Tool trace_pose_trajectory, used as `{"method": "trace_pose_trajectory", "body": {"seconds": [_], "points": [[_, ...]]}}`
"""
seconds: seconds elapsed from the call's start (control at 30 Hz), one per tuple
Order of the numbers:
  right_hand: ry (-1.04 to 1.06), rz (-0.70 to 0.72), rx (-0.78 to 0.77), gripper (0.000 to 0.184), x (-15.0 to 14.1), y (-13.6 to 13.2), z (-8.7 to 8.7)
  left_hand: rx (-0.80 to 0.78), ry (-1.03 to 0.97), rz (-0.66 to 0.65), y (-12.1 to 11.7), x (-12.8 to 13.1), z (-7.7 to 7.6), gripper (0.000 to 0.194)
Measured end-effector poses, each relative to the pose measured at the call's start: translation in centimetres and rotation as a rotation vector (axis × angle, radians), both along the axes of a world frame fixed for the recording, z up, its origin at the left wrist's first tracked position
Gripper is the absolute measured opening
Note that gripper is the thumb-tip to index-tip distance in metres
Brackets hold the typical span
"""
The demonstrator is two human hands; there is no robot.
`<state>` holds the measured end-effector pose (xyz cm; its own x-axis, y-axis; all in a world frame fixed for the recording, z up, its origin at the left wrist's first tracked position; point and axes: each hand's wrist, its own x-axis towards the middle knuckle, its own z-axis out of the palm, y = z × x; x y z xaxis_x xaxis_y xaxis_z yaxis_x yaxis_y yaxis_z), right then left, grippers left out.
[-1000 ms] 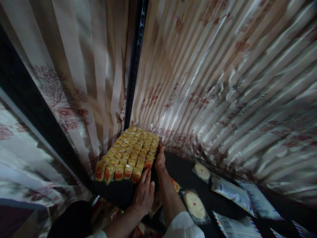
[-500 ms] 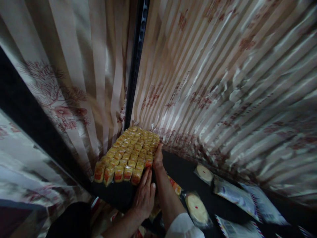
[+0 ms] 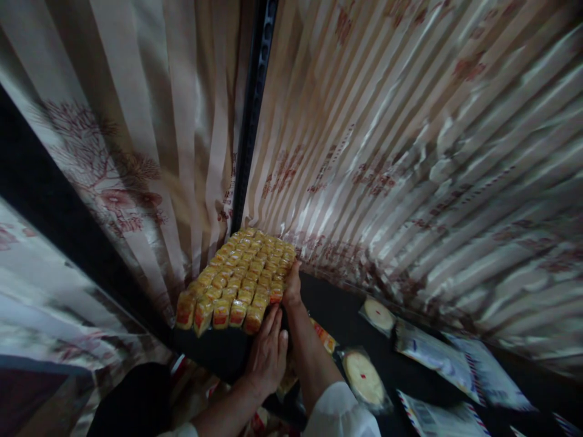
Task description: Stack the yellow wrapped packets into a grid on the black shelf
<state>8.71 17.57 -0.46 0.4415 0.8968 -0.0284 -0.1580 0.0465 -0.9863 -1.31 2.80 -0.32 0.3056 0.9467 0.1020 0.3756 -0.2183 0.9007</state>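
Note:
Small yellow wrapped packets (image 3: 241, 273), some with red-orange labels, stand in close rows on a black shelf (image 3: 328, 297), forming one block in the corner. My left hand (image 3: 269, 349) lies with fingers stretched out against the block's front right corner. Along the block's right side rests my right hand (image 3: 293, 286), its palm turned to the packets and its fingers extended, partly hidden by the wrist and the packets. Neither hand grasps a packet.
Two round pale cakes in clear wrappers (image 3: 364, 377) and several white-blue pouches (image 3: 437, 358) lie to the right. An orange-yellow packet (image 3: 324, 335) sits by my right forearm. Foil-like printed sheets (image 3: 364, 133) wall the back, with a dark metal post (image 3: 255, 103) at the corner.
The view has shifted slightly. Both hands stay against the block of packets, and the rows look nearly the same.

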Motion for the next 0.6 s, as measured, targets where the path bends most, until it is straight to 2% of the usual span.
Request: {"method": "trace_pose_trajectory", "body": {"seconds": [0.13, 0.27, 0.43, 0.6], "points": [[0.231, -0.023, 0.028, 0.067, 0.1, -0.3, 0.3, 0.025, 0.021, 0.006, 0.0, 0.0, -0.1, 0.055], [0.302, -0.041, 0.046, 0.063, 0.7, -0.3, 0.1, 0.027, 0.023, -0.004, -0.1, 0.0, -0.2, 0.054], [0.212, -0.130, -0.025, 0.064, 1.1, -1.1, 0.7, 0.045, 0.034, 0.001, -0.1, 0.1, -0.1, 0.055], [0.074, -0.277, 0.072, 0.053, 2.2, -5.5, 2.9, 0.168, 0.076, -0.013, -0.1, -0.1, -0.4, 0.052]]}}
